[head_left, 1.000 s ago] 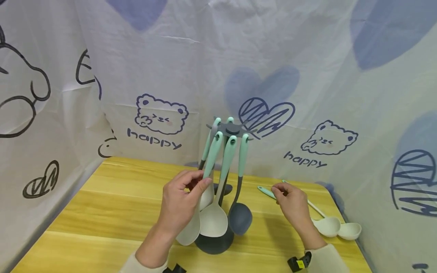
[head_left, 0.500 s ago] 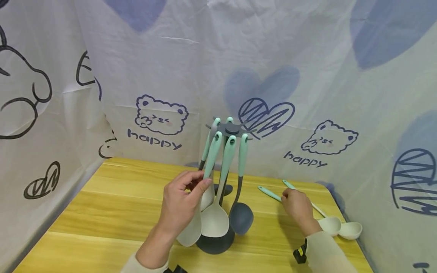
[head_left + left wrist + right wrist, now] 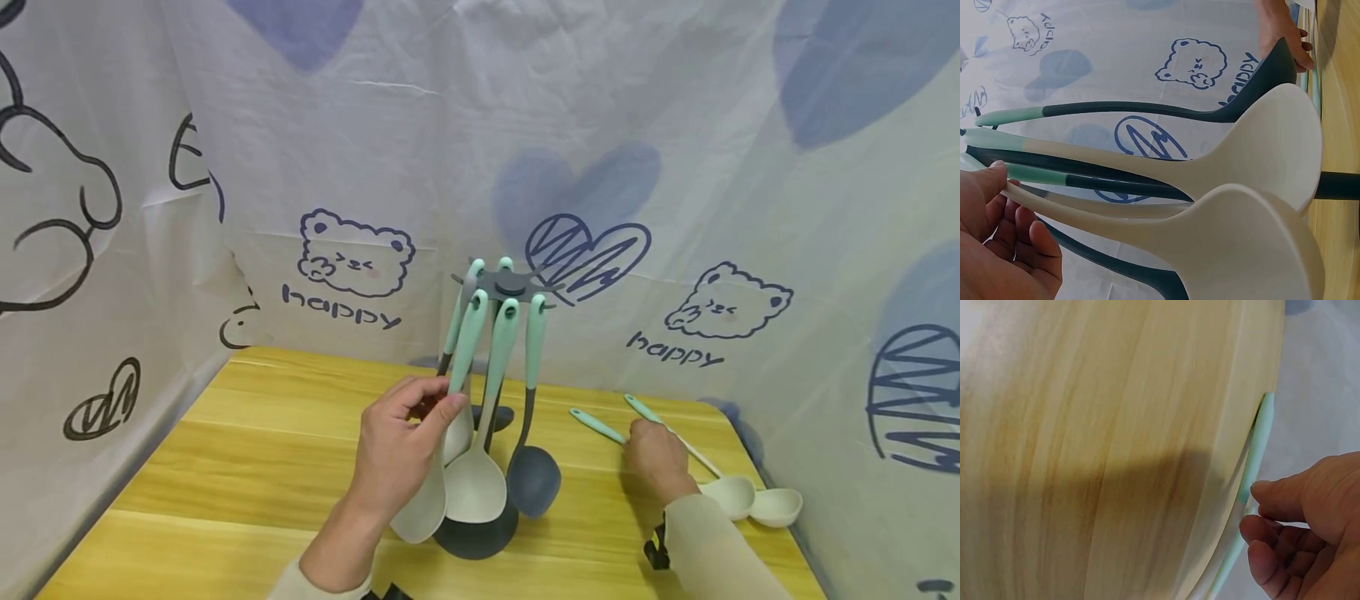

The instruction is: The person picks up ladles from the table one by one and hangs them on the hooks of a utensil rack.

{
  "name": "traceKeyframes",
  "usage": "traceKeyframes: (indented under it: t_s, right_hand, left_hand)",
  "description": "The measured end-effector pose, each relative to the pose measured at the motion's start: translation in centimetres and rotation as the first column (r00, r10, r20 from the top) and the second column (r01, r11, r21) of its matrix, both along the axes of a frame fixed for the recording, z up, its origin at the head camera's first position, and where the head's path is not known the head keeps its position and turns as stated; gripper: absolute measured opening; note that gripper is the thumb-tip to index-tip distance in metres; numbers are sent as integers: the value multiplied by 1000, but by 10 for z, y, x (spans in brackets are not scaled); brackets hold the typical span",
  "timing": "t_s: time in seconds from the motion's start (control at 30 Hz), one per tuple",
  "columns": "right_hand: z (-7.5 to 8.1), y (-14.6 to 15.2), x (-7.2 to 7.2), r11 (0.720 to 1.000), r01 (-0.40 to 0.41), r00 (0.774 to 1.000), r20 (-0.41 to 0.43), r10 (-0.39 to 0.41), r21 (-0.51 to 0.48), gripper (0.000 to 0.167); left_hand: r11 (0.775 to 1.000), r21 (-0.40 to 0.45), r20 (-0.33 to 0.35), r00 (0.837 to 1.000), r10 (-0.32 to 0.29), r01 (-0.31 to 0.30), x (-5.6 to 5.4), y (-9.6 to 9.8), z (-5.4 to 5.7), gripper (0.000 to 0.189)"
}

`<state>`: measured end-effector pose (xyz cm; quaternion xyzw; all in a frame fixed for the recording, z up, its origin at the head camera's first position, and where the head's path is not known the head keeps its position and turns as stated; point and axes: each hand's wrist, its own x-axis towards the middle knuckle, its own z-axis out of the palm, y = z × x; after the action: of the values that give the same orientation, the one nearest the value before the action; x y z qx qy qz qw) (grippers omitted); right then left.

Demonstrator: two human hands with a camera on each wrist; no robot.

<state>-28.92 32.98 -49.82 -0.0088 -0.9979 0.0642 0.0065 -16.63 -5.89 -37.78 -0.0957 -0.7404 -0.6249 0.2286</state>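
Observation:
My left hand (image 3: 405,433) pinches a cream-white spoon (image 3: 420,510) with a mint handle, just below the mint part. The spoon hangs at the front left of a dark grey utensil rack (image 3: 512,285). Beside it hang a cream ladle (image 3: 475,487) and a dark grey ladle (image 3: 534,482). On the table at right, my right hand (image 3: 658,457) is low over the handle of a white spoon (image 3: 598,425). In the right wrist view, thumb and fingertips are at the mint handle (image 3: 1259,440), with a gap between them. The hand partly hides this spoon.
A second white spoon (image 3: 776,507) with a mint handle lies just right of the first, near the table's right edge. The rack's round dark base (image 3: 480,540) stands on the wooden table (image 3: 247,450). A printed cloth (image 3: 480,150) hangs behind.
My right hand has moved right and down onto the handle of the spoon lying on the table. The left hand keeps its pinch on the hanging spoon.

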Motion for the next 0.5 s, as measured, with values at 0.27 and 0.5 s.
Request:
traceKeyframes:
  t_s: [0.27, 0.5]
  right_hand:
    - [-9, 3, -4, 998, 7, 1000, 10, -8, 57, 17]
    - [-14, 5, -7, 996, -1, 1000, 30, -2, 87, 17]
  left_hand:
    - [1000, 10, 13, 1000, -15, 15, 0, 0, -1, 12]
    - [1000, 18, 13, 1000, -20, 20, 0, 1, -2, 11]
